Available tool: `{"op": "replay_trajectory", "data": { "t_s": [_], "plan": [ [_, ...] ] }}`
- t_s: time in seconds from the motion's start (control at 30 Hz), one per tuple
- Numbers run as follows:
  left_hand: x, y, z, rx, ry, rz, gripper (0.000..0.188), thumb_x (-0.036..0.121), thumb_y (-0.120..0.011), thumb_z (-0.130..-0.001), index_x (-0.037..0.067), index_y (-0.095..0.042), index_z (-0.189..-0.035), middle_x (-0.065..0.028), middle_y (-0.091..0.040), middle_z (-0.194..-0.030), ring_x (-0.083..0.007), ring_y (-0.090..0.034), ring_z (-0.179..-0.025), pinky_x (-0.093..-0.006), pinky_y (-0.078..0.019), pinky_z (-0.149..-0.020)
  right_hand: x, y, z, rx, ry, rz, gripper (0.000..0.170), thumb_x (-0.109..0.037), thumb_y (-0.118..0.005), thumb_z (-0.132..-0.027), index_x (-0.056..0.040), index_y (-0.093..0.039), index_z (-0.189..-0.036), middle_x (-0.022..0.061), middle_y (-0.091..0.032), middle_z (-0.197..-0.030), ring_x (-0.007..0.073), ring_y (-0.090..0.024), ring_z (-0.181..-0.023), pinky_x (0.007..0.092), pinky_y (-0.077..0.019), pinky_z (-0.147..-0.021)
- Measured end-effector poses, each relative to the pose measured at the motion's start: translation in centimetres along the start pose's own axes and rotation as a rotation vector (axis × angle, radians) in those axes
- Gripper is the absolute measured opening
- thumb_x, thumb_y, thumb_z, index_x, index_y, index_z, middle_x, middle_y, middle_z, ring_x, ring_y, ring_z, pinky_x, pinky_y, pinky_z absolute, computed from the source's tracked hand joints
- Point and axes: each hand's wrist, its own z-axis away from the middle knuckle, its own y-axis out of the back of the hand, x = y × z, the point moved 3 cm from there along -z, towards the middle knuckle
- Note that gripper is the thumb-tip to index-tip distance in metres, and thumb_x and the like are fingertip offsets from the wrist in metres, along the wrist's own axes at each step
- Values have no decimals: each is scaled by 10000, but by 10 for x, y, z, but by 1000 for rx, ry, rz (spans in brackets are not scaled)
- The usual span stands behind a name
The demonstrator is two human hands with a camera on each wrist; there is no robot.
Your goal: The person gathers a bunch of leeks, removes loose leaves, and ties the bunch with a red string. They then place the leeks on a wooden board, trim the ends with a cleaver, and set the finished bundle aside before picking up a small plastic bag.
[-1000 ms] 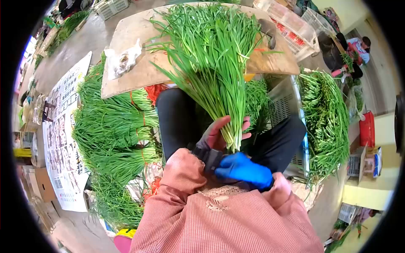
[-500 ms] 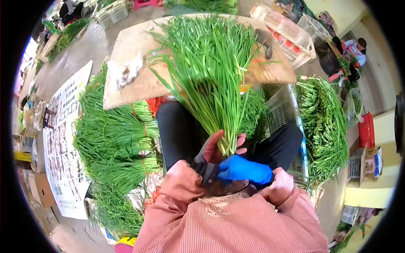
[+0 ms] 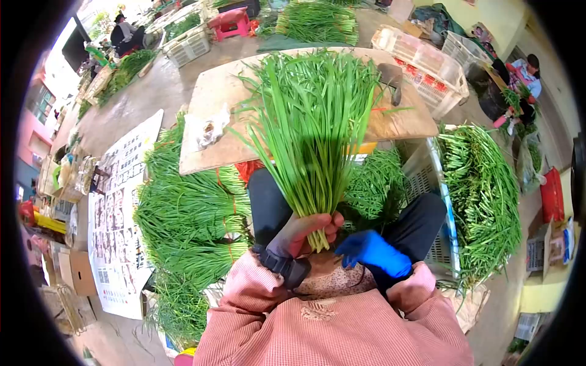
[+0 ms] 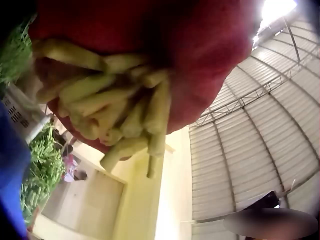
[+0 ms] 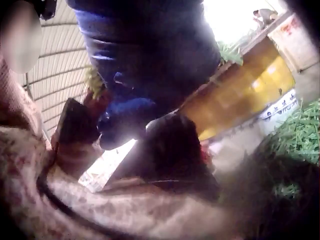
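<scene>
My left hand (image 3: 305,233) grips a bunch of garlic chives (image 3: 308,186) near its base, fingers wrapped round the stems. The leaves fan upward and away, overlapping more loose chives (image 3: 326,76) on the wooden board (image 3: 210,152). In the left wrist view the pale stem ends (image 4: 117,107) stick out of the fist at uneven lengths. Just right of the stem ends is my right hand (image 3: 375,253) in a blue glove, its fingers loosely bent and apart, with nothing visible in them. The right wrist view shows the glove (image 5: 145,60) dark and close.
Tied bundles of chives (image 3: 195,204) lie to the left. Cut greens (image 3: 482,207) fill the right side, beside a crate (image 3: 421,183). On the board are a crumpled white plastic bag (image 3: 204,129) and a dark blade (image 3: 390,76). Another person (image 3: 528,73) sits at far right.
My left hand has gone from loosely cupping the stems to gripping them, and the bunch stands straighter. The blue-gloved right hand has drawn back to the right, away from the stem ends.
</scene>
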Motion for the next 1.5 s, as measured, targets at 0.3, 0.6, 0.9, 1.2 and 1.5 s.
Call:
{"op": "replay_trajectory", "data": {
  "t_s": [0.3, 0.6, 0.9, 1.2, 1.5],
  "plan": [
    [-18, 48, -27, 108, 2, 92, 300, 131, -553, -877, -12, -535, -1140, -115, -634, -977, -198, -623, -871, -360, -516, -810, -75, 28, -15, 350, 168, -38, 194, -197, -630, -867, -26, -647, -776, 28, -598, -550, 63, -513, -444, 217, -393, -417],
    [-25, 82, -22, -33, 0, 301, 384, 195, -506, -813, -19, -545, -1130, -183, -618, -1053, -312, -603, -963, -513, -429, -935, -51, 12, -70, 419, 491, 356, 162, -144, -659, -816, 16, -636, -809, 69, -630, -701, 161, -630, -574, 289, -513, -500],
    [-15, 80, -14, 28, -13, 324, 496, 247, -524, -838, -9, -461, -1258, -201, -561, -1193, -312, -553, -1091, -495, -385, -991, -45, 11, -63, 188, 320, -226, 133, -135, -610, -876, -15, -662, -898, 26, -642, -673, 70, -573, -544, 202, -428, -473],
    [-14, 86, -11, -189, 58, 331, 423, 176, -523, -842, -84, -498, -1174, -218, -600, -1100, -313, -597, -1025, -447, -447, -952, -33, -1, -76, 153, 365, -150, 167, -189, -624, -864, -36, -673, -818, 35, -619, -623, 84, -560, -505, 240, -433, -461],
    [-16, 87, -6, 8, -70, 245, 553, 241, -478, -811, -35, -413, -1286, -266, -542, -1187, -398, -545, -1086, -613, -358, -974, -21, 1, -85, 251, 363, -72, 221, -218, -654, -835, -6, -652, -774, 55, -594, -618, 111, -579, -523, 273, -469, -491]
  ]
}}
